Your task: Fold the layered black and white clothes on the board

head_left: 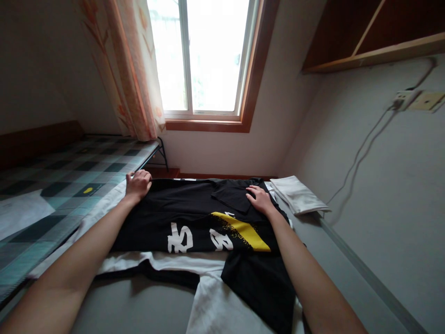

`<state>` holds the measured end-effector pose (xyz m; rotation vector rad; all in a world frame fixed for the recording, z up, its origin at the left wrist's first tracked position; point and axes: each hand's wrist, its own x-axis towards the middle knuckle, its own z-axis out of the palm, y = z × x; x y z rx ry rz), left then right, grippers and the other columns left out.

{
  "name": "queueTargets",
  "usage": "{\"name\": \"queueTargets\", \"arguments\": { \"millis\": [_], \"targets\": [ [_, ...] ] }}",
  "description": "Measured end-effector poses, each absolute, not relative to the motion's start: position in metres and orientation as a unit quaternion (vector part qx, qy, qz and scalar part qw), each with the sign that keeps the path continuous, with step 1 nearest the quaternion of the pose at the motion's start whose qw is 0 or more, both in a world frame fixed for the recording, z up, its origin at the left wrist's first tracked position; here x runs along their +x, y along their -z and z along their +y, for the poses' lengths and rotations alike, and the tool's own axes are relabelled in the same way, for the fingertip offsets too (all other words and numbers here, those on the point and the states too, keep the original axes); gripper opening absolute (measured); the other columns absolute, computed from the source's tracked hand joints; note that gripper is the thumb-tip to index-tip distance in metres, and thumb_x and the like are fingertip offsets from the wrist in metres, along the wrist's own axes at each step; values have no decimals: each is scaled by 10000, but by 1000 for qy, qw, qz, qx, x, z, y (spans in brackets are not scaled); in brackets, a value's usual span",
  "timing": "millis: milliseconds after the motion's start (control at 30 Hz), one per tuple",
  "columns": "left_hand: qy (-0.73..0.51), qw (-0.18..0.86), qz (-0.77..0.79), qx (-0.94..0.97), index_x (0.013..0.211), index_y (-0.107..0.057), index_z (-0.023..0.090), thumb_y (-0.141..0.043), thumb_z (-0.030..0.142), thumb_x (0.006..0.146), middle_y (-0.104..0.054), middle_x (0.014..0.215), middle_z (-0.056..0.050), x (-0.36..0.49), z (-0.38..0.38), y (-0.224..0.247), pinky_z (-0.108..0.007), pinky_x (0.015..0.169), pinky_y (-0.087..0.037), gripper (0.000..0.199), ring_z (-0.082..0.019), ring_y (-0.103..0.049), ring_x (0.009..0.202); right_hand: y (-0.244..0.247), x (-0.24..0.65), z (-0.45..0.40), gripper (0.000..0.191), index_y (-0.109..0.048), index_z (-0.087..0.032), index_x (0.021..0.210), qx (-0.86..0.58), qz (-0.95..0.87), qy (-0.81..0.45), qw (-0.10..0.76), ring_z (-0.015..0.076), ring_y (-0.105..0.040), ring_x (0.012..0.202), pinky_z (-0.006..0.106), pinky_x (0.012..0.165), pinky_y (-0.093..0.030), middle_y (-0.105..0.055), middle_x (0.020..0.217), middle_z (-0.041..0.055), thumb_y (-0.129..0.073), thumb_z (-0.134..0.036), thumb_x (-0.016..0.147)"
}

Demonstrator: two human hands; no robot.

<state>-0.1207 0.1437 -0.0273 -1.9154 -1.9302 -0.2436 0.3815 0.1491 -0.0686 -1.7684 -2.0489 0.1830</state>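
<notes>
A black T-shirt (181,199) with white lettering and a yellow stripe lies spread sideways in front of me, partly folded over. My left hand (139,184) has its fingers bent around the shirt's far left corner. Flat on the folded black cloth near the right end rests my right hand (260,199), fingers apart. One black sleeve (262,283) hangs toward me on the right. Beneath the black shirt shows a white garment (215,301), its sleeve reaching toward the near edge.
A folded white cloth (301,195) sits at the far right, beside the wall. To the left is a bed with a checked cover (104,162) and a paper sheet (24,211). A cable (358,157) hangs from the socket; a wooden shelf (375,58) juts out above.
</notes>
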Motion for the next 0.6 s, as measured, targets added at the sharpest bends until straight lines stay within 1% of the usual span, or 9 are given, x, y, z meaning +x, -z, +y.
{"name": "queueTargets", "arguments": {
  "millis": [133, 267, 367, 467, 533, 600],
  "targets": [
    [101, 191, -672, -708, 1003, -663, 235, -409, 269, 902, -706, 1127, -103, -141, 127, 23, -499, 1100, -194, 275, -289, -526, 1198, 69, 380, 148, 372, -668, -222, 1261, -638, -738, -54, 212, 285, -478, 1327, 454, 1064, -392, -553, 1431, 109, -503, -326, 945],
    [82, 187, -642, -739, 955, -694, 250, -412, 263, 890, -720, 1079, -98, -158, 115, 22, -517, 1097, -200, 289, -311, -552, 1172, 68, 378, 146, 383, -657, -226, 1277, -639, -740, -41, 207, 296, -483, 1312, 455, 1050, -402, -555, 1427, 109, -504, -323, 940],
    [48, 184, -650, -736, 878, -701, 242, -448, 251, 851, -712, 1085, -105, -164, 112, 19, -516, 1072, -249, 254, -322, -554, 1167, 67, 376, 145, 406, -637, -219, 1307, -637, -743, -28, 203, 299, -482, 1305, 453, 1048, -403, -551, 1428, 113, -495, -312, 939],
    [49, 158, -658, -735, 846, -696, 230, -500, 233, 795, -708, 1139, -104, -166, 111, 14, -480, 1029, -326, 202, -318, -565, 1172, 64, 373, 145, 432, -619, -206, 1336, -640, -743, -3, 196, 300, -491, 1283, 435, 1046, -404, -546, 1429, 115, -479, -316, 943],
    [50, 131, -667, -731, 840, -697, 222, -518, 249, 779, -726, 1098, -106, -167, 110, 10, -448, 978, -384, 192, -308, -620, 1090, 62, 372, 147, 446, -605, -206, 1356, -650, -735, 23, 193, 302, -498, 1261, 429, 1041, -402, -542, 1433, 111, -458, -327, 953],
    [53, 112, -682, -721, 848, -700, 211, -520, 297, 785, -744, 1028, -111, -168, 109, 5, -416, 902, -438, 209, -294, -668, 960, 60, 374, 151, 455, -590, -221, 1378, -670, -720, 43, 178, 307, -501, 1240, 440, 1029, -399, -544, 1435, 101, -416, -318, 968]
  ]
}}
